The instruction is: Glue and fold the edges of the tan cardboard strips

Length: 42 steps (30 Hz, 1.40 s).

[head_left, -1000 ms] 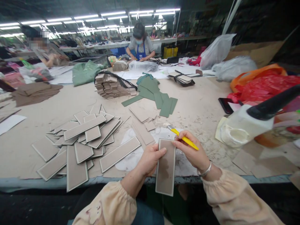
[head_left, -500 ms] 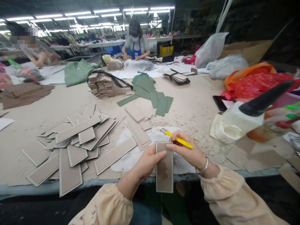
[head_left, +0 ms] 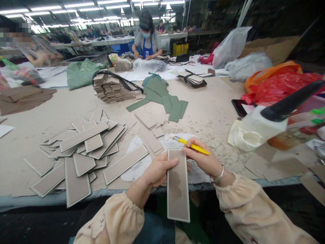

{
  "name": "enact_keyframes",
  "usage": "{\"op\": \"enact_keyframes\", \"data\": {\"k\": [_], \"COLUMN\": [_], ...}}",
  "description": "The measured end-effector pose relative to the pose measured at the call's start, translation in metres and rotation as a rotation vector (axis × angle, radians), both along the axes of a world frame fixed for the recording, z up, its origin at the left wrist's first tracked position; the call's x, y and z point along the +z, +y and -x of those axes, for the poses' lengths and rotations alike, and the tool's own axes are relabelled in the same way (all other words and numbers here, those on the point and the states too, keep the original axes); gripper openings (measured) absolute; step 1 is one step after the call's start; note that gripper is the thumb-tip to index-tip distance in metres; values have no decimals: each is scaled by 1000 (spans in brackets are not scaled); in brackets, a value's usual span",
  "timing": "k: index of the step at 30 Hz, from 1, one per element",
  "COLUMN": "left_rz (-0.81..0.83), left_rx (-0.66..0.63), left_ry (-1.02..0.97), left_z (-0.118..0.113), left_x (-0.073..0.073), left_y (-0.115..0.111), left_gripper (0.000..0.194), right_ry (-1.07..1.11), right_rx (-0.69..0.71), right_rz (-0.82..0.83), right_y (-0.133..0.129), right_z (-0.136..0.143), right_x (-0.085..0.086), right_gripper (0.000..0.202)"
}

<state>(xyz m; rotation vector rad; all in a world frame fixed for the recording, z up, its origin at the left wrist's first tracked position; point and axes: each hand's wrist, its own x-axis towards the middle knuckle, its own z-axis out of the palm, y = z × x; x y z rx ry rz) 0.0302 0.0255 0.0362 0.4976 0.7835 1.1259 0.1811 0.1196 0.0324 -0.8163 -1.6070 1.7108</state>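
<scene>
Big picture first: the table (head_left: 210, 96) spreads across the view, with a heap (head_left: 83, 139) of pale-edged panels on its left side. Across the far side, a person (head_left: 147, 42) in a blue apron bends over the work. Green strips (head_left: 164, 96) lie mid-table, and over on the right sits the jug (head_left: 271, 123) with its black spout, the phone (head_left: 239, 107) just beyond.

Now the hands. The left hand (head_left: 158, 169) is closed on the panel (head_left: 177, 186), thumb flat on its face near the upper left edge. The right hand (head_left: 204, 159) is at the upper right edge, fingertips touching there, and it's also holding the brush (head_left: 194, 145), bristles pointing left above the panel's top. So the panel sits between the two hands, its lower part hanging down in front of the table edge, a dark patch down its face. A bracelet (head_left: 219, 174) circles the right wrist.

And what's changed from a moment ago? The panel shows longer, its bottom end reaching lower in view. The right fingertips, over the top corner before, are now out at the side edge. The brush is still in that same hand, at much the same slant.
</scene>
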Motion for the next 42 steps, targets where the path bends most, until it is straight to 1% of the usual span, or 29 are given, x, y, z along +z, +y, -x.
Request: {"op": "enact_keyframes", "data": {"k": [2, 4, 7, 9, 11, 13, 16, 18, 20, 22, 24, 27, 30, 32, 34, 37, 39, 42], "left_rz": [7, -3, -1, -3, -33, -55, -23, -10, -11, -16, -47, -192, -342, -364, -337, -287, -275, -283], "left_rx": [-16, -25, -33, -35, -30, -46, -86, -98, -80, -35, 20, 58, 66, 71, 70, 57, 54, 48], "left_ry": [-13, -16, -17, -5, 32, 88, 211, 328, 513, 790, 1121, 1553, 1818, 1914, 1969, 2004, 2008, 2004], "left_z": [1, 1, 0, 0, -1, -1, -1, 1, 3, 6, 8, 9, 6, 2, 0, -1, 0, 2], "left_x": [-1, -3, -6, -6, -5, -4, -6, -10, -16, -24, -30, -38, -41, -41, -41, -41, -42, -42], "left_y": [0, -1, -1, -1, -2, -3, -5, -5, -3, 0, 3, 4, 2, 1, 0, 0, 0, 0], "left_gripper": [48, 47, 45, 44, 45, 47, 43, 39, 36, 33, 34, 37, 31, 29, 32, 37, 38, 36], "right_ry": [20, 24, -12, -37, -46, -42, -50, -90, -158, -259, -380, -541, -648, -686, -687, -654, -668, -750], "right_rx": [-10, 10, 51, 46, 10, -60, -179, -242, -284, -309, -322, -302, -274, -278, -264, -190, -156, -176], "right_rz": [6, -12, -54, -82, -122, -162, -217, -272, -340, -420, -530, -704, -848, -935, -985, -1008, -1009, -991], "right_y": [0, 0, -1, -1, 0, 4, 12, 18, 21, 24, 26, 29, 32, 30, 25, 16, 11, 12], "right_z": [-2, -4, -6, -5, -5, -5, -9, -12, -17, -22, -27, -34, -36, -32, -24, -7, 3, 9], "right_x": [1, 2, 3, 4, 3, 2, -2, -6, -12, -19, -28, -41, -49, -50, -49, -46, -48, -54], "right_gripper": [23, 26, 28, 27, 26, 25, 24, 23, 21, 18, 15, 11, 7, 6, 8, 15, 21, 28]}}
